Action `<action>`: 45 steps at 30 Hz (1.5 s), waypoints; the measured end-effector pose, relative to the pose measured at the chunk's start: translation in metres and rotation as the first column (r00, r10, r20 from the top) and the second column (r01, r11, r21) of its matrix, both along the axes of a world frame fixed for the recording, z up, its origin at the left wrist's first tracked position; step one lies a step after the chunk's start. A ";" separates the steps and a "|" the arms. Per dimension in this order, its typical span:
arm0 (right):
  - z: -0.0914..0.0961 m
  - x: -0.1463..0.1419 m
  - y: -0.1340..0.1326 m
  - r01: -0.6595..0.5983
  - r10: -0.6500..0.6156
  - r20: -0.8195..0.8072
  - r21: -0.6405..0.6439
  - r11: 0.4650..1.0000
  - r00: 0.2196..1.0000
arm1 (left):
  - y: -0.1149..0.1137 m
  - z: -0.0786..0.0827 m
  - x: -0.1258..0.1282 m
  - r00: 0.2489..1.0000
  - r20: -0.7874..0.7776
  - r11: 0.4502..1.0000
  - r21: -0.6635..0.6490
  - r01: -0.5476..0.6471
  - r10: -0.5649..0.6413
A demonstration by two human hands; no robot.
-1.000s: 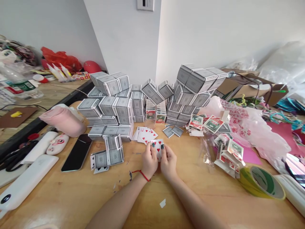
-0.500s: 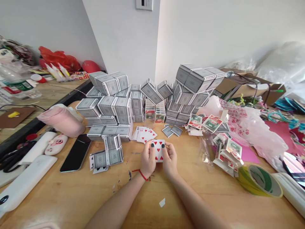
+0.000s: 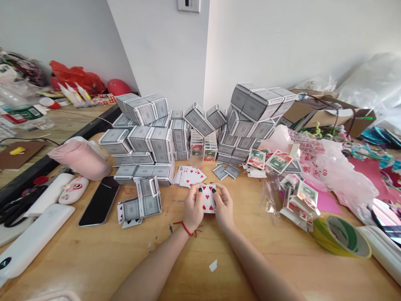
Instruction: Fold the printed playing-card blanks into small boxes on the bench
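Between my hands a playing card [image 3: 207, 200] with red hearts is held face up, just above the table. My left hand [image 3: 193, 205], with a red string bracelet on its wrist, pinches the card's left edge, thumb on the face. On the right edge my right hand [image 3: 224, 205] grips the same way. Whether more cards lie under it I cannot tell. Just beyond is a spread of loose playing cards [image 3: 191, 175], mostly hearts. Left of my hands stands a small folded-card piece [image 3: 147, 200] with grey patterned backs, resting on loose cards.
Stacked blocks of folded cards [image 3: 150, 140] stand along the back, with card boxes [image 3: 203, 150] among them. A black phone [image 3: 99, 201] and white power strip [image 3: 37, 238] lie left. Opened card boxes [image 3: 302, 202], yellow tape [image 3: 341, 235] and plastic bags [image 3: 328, 167] lie right.
The card has shifted very slightly left between my hands, and my thumbs have moved a little on it. Everything else on the table stays in place.
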State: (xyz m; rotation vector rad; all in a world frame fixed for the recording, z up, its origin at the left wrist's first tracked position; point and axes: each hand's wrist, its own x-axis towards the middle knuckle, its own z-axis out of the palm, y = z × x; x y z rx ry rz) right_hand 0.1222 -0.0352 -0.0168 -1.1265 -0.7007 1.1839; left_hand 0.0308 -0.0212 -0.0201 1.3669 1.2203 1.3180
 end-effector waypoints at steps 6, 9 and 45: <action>-0.003 0.002 0.002 -0.036 0.035 -0.034 -0.012 0.999 0.999 | 0.003 -0.002 0.000 1.000 0.006 1.000 -0.016 0.020 -0.019; -0.003 0.002 0.003 -0.040 0.040 -0.031 0.005 0.999 0.999 | 0.003 -0.003 -0.001 0.999 -0.009 0.999 -0.005 0.046 -0.046; 0.001 0.002 0.001 -0.073 0.073 -0.041 -0.006 0.997 0.997 | 0.002 -0.003 -0.001 0.998 0.004 0.998 -0.007 0.058 -0.058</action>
